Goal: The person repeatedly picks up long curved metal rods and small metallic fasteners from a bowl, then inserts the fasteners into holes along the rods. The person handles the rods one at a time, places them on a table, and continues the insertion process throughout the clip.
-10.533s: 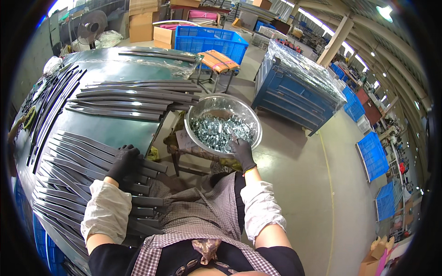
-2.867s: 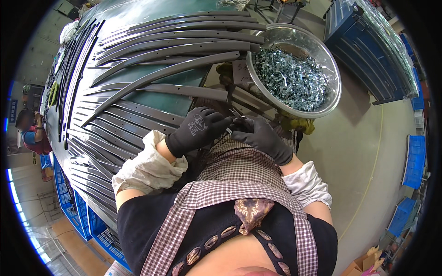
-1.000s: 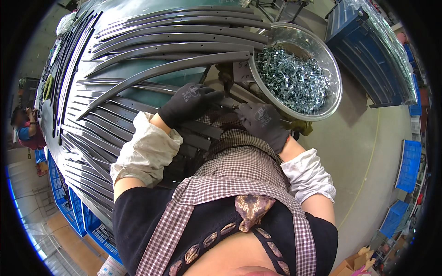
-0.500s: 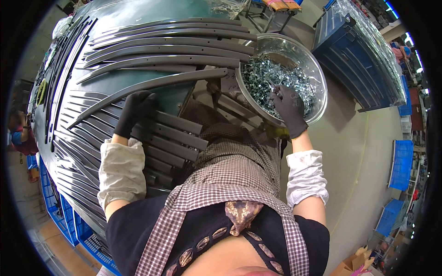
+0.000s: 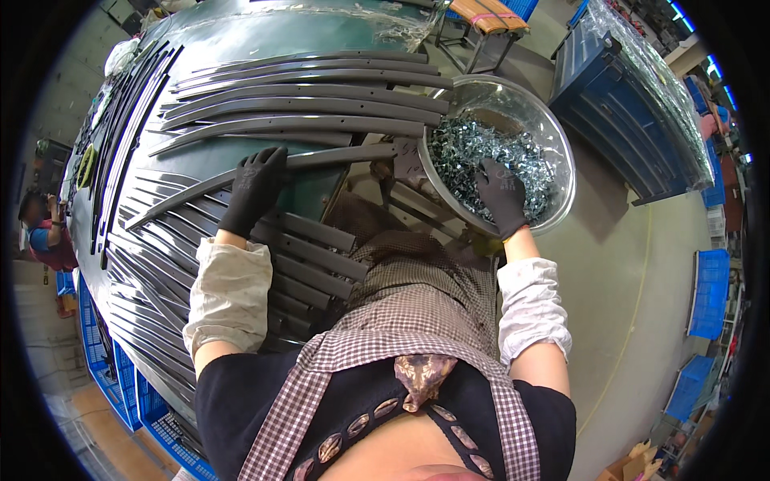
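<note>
My left hand (image 5: 257, 191), in a dark glove, is closed over a long curved dark strip (image 5: 341, 156) that lies slantwise on the green table. The strip's right end reaches past the table edge toward a clear round bowl (image 5: 568, 172). Small shiny metal clips (image 5: 461, 152) fill much of the bowl. Among them is my gloved right hand (image 5: 503, 196), its fingers curled down into the heap. The fingertips are hidden, so what they hold does not show. More curved strips (image 5: 321, 104) lie side by side beyond my left hand, and shorter ones (image 5: 313, 231) lie nearer me.
The green table (image 5: 241, 32) also carries long thin strips (image 5: 132, 152) at its left. A large blue metal bin (image 5: 618, 120) stands right of the bowl. A wooden-topped stool (image 5: 489, 14) is behind. Blue crates (image 5: 120, 385) line the near left; another person (image 5: 52, 232) is at far left.
My left hand has moved up and right onto the curved strip, whose right end sits slightly lower in view. My right hand has sunk deeper among the clips. The whole view has shifted slightly.
</note>
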Demonstrator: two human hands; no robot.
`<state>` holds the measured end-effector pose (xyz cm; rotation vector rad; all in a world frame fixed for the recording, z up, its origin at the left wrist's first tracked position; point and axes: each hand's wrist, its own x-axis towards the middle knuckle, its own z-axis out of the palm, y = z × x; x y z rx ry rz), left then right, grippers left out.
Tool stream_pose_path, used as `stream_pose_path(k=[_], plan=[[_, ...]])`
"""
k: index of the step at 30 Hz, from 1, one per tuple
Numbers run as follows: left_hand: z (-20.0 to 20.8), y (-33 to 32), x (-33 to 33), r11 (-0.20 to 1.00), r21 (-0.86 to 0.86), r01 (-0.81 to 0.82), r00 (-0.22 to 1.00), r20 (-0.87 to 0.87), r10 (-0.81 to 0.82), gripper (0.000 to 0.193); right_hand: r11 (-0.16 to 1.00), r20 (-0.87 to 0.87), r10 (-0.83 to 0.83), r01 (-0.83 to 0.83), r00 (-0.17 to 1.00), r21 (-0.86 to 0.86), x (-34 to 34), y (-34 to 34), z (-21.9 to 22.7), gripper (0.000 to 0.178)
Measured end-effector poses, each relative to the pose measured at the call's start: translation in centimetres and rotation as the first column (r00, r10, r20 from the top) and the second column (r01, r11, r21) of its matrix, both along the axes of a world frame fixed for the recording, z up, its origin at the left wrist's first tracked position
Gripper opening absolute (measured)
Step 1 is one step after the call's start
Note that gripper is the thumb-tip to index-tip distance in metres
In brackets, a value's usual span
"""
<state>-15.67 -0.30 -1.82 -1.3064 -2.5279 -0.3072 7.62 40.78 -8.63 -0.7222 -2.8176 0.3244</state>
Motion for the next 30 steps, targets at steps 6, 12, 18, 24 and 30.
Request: stream_pose_path(k=[6, 12, 18, 24, 30], plan=[[1.7, 0.3, 0.9, 0.985, -0.04, 0.169, 0.985, 0.034, -0.167, 0.033, 0.97, -0.18, -0.063, 0.018, 0.982, -0.241, 1.1, 0.8, 1.2, 0.035], [14.7, 2.6, -2.6, 0.896, 0.265, 0.356, 0.909, -0.319, -0.267, 0.008, 0.965, -0.295, -0.034, -0.045, 0.955, -0.258, 1.6, 2.8, -0.4, 0.029], [22.8, -4.9, -9.9, 0.818, 0.555, 0.151, 0.955, -0.295, 0.024, 0.018, 0.891, -0.33, -0.034, -0.121, 0.943, -0.438, 0.8, 1.3, 0.5, 0.014], [12.7, -15.1, -23.0, 0.717, 0.619, -0.32, 0.934, 0.082, 0.347, 0.03, 0.869, -0.488, 0.111, -0.323, 0.866, -0.374, 3.3, 3.5, -1.4, 0.022], [4.2, -25.6, -32.3, 0.482, 0.561, -0.673, 0.719, 0.346, 0.602, 0.042, 0.564, -0.576, -0.223, -0.378, 0.787, -0.734, 3.1, 4.0, -3.4, 0.023]])
